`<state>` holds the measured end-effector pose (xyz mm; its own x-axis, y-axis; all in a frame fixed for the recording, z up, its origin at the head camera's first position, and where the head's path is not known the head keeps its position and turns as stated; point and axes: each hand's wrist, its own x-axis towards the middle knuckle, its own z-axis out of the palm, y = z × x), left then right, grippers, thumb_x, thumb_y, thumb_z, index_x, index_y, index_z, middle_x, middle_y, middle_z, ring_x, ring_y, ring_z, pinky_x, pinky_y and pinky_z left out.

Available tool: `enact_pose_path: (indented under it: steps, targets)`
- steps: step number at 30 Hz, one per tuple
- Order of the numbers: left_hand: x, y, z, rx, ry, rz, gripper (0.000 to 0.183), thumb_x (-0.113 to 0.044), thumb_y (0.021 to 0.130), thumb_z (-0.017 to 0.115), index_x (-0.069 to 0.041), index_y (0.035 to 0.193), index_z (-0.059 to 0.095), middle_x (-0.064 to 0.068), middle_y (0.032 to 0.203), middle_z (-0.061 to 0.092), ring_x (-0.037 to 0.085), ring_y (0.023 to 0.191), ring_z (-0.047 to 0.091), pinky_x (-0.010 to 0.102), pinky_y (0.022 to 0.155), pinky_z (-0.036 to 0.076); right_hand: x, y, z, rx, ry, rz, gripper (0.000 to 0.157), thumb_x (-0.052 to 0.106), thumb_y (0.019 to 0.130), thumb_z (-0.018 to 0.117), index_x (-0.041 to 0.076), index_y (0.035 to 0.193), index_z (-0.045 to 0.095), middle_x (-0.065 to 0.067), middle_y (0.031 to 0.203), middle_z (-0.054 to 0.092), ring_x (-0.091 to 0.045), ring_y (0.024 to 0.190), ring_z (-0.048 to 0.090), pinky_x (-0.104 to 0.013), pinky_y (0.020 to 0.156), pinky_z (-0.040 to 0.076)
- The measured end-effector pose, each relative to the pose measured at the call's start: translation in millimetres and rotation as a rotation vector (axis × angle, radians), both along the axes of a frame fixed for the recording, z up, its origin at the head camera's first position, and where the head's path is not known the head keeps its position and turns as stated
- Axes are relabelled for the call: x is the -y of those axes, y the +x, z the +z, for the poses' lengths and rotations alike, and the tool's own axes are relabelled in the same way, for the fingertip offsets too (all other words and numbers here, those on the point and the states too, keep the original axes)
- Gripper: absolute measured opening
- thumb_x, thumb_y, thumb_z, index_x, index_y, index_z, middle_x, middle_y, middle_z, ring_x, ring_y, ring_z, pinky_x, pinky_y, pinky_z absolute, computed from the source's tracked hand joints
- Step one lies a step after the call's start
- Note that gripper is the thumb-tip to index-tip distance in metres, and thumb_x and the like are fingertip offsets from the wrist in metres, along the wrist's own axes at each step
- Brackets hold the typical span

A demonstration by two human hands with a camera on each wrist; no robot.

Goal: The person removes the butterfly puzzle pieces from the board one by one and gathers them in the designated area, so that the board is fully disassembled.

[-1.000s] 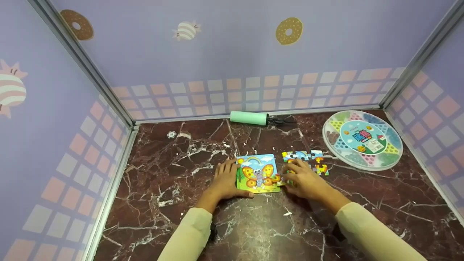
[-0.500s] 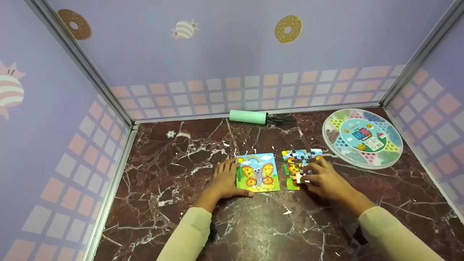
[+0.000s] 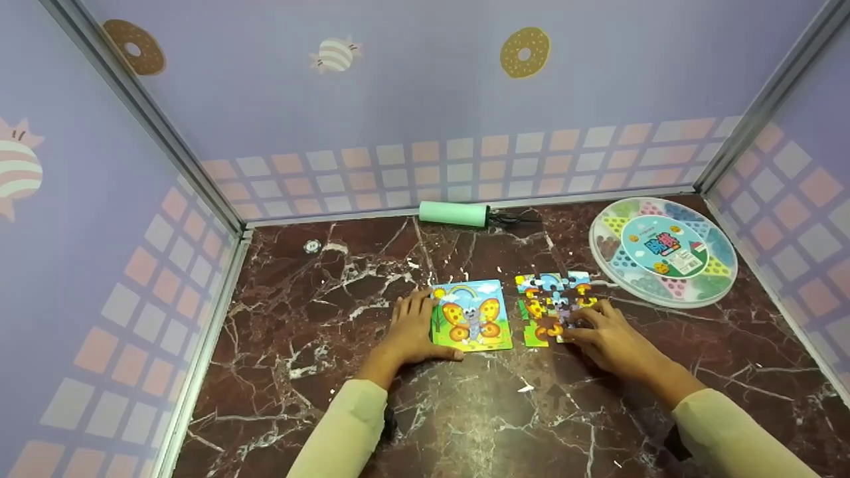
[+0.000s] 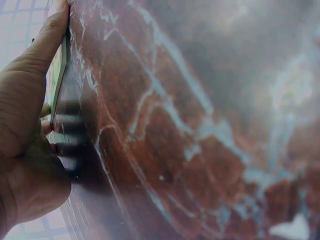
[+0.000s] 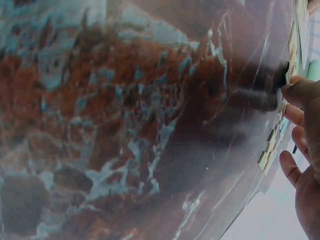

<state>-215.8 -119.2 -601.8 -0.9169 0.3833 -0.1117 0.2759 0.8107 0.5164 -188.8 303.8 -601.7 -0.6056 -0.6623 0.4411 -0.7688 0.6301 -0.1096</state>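
A square butterfly picture board (image 3: 471,315) lies flat on the dark marbled table. My left hand (image 3: 413,328) rests along its left edge, fingers fairly straight, with the thumb (image 4: 45,42) at its near edge. To the right of the board is a jigsaw puzzle (image 3: 531,312) of the same butterfly picture, its pieces joined or laid close together. My right hand (image 3: 607,338) is at the puzzle's lower right, fingertips and thumb pinching a puzzle piece (image 3: 560,337) at the near row. The palm hides part of the puzzle's lower right corner.
A round clear-lidded game board (image 3: 664,252) lies at the back right. By the back wall lies a mint green cylinder (image 3: 453,214) with a black end. A small round token (image 3: 312,246) sits at the back left. Patterned walls (image 3: 398,172) enclose the table.
My right hand has moved right from the picture board's lower corner to the puzzle, carrying the piece and bringing it down into the near row. My left hand has stayed in place.
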Motion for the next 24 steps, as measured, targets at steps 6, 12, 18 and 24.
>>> enact_pose_path:
  steps: [6,12,18,24]
  targets:
    - [0.8,-0.3,-0.7,-0.007,-0.007,-0.007,0.118,-0.065,0.075,0.096,-0.004,0.161,0.043,0.020,0.179,0.026,0.048,0.169,0.019,0.068,0.139,0.009,2.2,0.2,-3.0,0.019,-0.002,-0.006,0.031,0.003,0.090,0.086,0.023,0.113,0.087,-0.014,0.119,0.076,-0.030,0.098,0.056,-0.048,0.077,0.049]
    - [1.8,-2.6,-5.1,-0.004,-0.002,-0.009,0.122,-0.068,0.074,0.095,-0.004,0.163,0.041,0.019,0.180,0.025,0.049,0.170,0.016,0.067,0.140,0.008,3.4,0.4,-5.7,0.016,-0.012,-0.019,0.030,0.003,0.089,0.087,0.022,0.111,0.087,-0.016,0.119,0.076,-0.031,0.099,0.057,-0.048,0.079,0.051]
    - [2.7,-2.9,-5.5,-0.002,-0.011,-0.004,0.123,-0.069,0.074,0.095,-0.006,0.164,0.041,0.017,0.181,0.024,0.047,0.171,0.015,0.066,0.140,0.008,4.9,0.5,-5.4,0.016,-0.029,-0.020,0.033,0.000,0.085,0.085,0.021,0.110,0.088,-0.016,0.118,0.075,-0.032,0.100,0.058,-0.049,0.080,0.050]
    - [1.5,-0.6,0.0,0.004,-0.017,-0.006,0.124,-0.070,0.074,0.094,-0.006,0.166,0.040,0.016,0.181,0.025,0.048,0.171,0.016,0.066,0.140,0.009,6.0,2.7,-1.5,0.077,-0.029,-0.040,0.035,0.003,0.079,0.089,0.019,0.109,0.089,-0.018,0.122,0.071,-0.034,0.104,0.057,-0.050,0.082,0.052]
